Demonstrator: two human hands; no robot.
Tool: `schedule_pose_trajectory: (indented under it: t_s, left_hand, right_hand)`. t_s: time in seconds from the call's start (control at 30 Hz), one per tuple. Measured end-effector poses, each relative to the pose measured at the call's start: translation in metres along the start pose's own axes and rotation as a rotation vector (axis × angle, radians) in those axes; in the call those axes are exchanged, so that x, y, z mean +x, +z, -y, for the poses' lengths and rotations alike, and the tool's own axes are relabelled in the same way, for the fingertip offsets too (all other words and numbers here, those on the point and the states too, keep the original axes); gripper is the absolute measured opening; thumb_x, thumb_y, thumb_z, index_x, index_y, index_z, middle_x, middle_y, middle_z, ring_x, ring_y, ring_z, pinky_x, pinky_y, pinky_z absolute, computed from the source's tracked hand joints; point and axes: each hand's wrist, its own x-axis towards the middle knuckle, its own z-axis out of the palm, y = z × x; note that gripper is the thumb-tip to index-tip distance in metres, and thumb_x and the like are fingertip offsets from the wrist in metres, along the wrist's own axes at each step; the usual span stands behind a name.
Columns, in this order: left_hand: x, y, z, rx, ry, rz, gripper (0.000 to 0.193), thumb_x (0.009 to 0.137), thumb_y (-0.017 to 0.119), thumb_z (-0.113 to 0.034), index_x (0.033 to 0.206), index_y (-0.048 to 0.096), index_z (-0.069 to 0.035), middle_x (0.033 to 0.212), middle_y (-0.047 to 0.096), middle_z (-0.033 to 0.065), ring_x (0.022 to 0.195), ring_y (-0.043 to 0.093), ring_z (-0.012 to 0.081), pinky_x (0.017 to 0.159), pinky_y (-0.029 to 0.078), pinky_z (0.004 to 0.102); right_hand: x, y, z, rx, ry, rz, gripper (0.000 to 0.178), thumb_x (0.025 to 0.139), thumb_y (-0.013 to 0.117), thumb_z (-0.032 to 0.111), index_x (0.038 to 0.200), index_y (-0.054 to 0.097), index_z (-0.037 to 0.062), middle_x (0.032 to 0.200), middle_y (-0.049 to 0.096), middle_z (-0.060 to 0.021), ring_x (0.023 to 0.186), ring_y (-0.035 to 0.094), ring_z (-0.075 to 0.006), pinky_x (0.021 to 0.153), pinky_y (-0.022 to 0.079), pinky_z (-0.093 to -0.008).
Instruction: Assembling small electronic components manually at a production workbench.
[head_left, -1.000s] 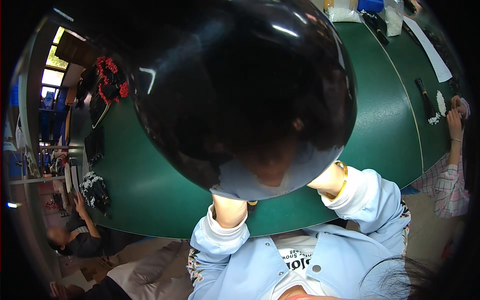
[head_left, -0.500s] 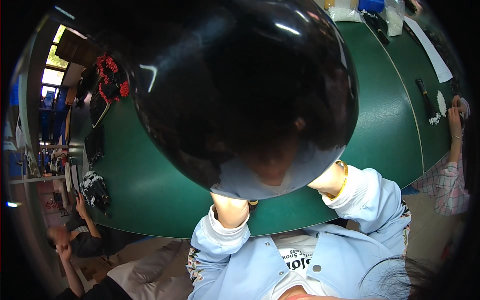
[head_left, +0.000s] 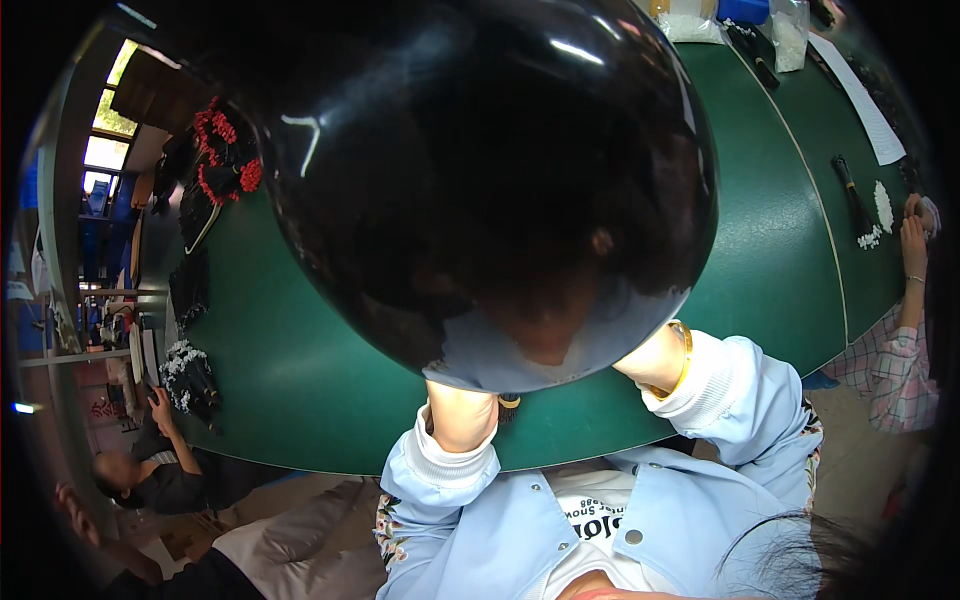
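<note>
A big, glossy black rounded thing [head_left: 480,180], shaped like a blown-up balloon, fills the middle of the head view and mirrors a person in pale blue. Behind its lower edge my left hand [head_left: 464,412] shows only as a wrist. On the other side my right hand [head_left: 652,362] is likewise cut off past the wrist, with a gold bangle [head_left: 684,360] round it. The fingers of both hands are hidden, and I cannot tell what they touch. Beside my left wrist, a small dark thing with a gold band [head_left: 509,402] peeks out over the table.
The green table [head_left: 760,240] curves around me. At left lie red beaded pieces [head_left: 228,155] and black bundles with white tips [head_left: 187,375]. Far right, another person's hands [head_left: 914,235] are near a black bundle [head_left: 851,200] and white bits. Bags of white bits [head_left: 790,40] stand at the back.
The black rounded thing has shifted very slightly. My wrists have hardly moved. At the lower left, another person's head and a raised arm have moved.
</note>
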Motion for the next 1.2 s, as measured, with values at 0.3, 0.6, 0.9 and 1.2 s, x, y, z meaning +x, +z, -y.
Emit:
schedule_pose_trajectory:
  t_s: [0.3,0.6,0.9,1.2]
  left_hand:
    - [0.002,-0.005,0.001,-0.076,-0.112,-0.006,0.011,0.071,0.054,0.005,0.081,0.052,0.002,0.079,0.054,0.0075,0.070,0.052,0.0145,0.065,0.041,0.0241]
    - [0.003,-0.004,0.005,-0.060,-0.053,-0.009,0.017,0.069,0.057,0.010,0.079,0.051,-0.002,0.080,0.054,0.0056,0.071,0.051,0.0119,0.067,0.041,0.0235]
    - [0.001,-0.005,0.004,-0.014,-0.074,-0.045,0.018,0.068,0.057,0.009,0.082,0.052,-0.001,0.079,0.053,0.0041,0.071,0.052,0.0116,0.068,0.041,0.0226]
    - [-0.001,-0.006,0.005,0.036,0.003,-0.008,0.022,0.065,0.058,0.010,0.083,0.052,-0.002,0.081,0.054,0.0048,0.073,0.053,0.0123,0.070,0.041,0.0232]
  right_hand:
    - [-0.001,-0.001,0.012,0.049,0.061,-0.032,0.017,0.076,0.060,0.008,0.089,0.053,0.0007,0.070,0.055,-0.0027,0.070,0.053,-0.0055,0.064,0.043,-0.0192]
    - [0.001,-0.002,0.000,-0.101,-0.048,-0.004,0.017,0.073,0.062,0.011,0.085,0.060,-0.0005,0.076,0.060,-0.0049,0.071,0.056,-0.0093,0.066,0.044,-0.0219]
    - [0.000,0.000,0.004,-0.171,-0.030,-0.020,0.017,0.074,0.061,0.011,0.085,0.060,-0.0013,0.078,0.061,-0.0073,0.073,0.057,-0.0105,0.067,0.045,-0.0223]
    - [-0.001,0.004,0.015,-0.122,-0.007,-0.033,0.016,0.073,0.062,0.009,0.085,0.060,-0.0020,0.079,0.062,-0.0089,0.073,0.057,-0.0114,0.068,0.045,-0.0231]
